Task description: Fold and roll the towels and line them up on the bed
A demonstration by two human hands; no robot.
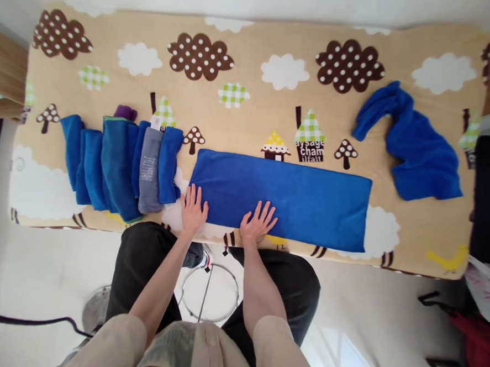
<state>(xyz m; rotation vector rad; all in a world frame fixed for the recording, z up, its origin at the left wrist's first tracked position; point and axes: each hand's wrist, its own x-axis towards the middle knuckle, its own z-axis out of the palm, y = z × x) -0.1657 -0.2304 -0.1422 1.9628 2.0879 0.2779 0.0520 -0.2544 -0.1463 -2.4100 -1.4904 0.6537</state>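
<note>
A blue towel (306, 195) lies spread out as a long flat rectangle in front of me. My left hand (194, 211) rests at its left end with the fingers spread, partly on the towel and partly on the patterned cover. Flat on the towel's near edge, left of its middle, is my right hand (258, 223), its fingers apart. To the left lies a row of several rolled or folded towels (92, 166), mostly blue, with a grey towel (149, 169) and a bit of a purple one (125, 112). A crumpled blue towel (421, 144) lies at the right.
A beige cover (240, 128) with clouds, mushrooms and houses covers the long table. Below it are a round metal stool base (210, 293) and a black cable (24, 320). A plastic bag (485, 289) and dark and red items stand at the right edge.
</note>
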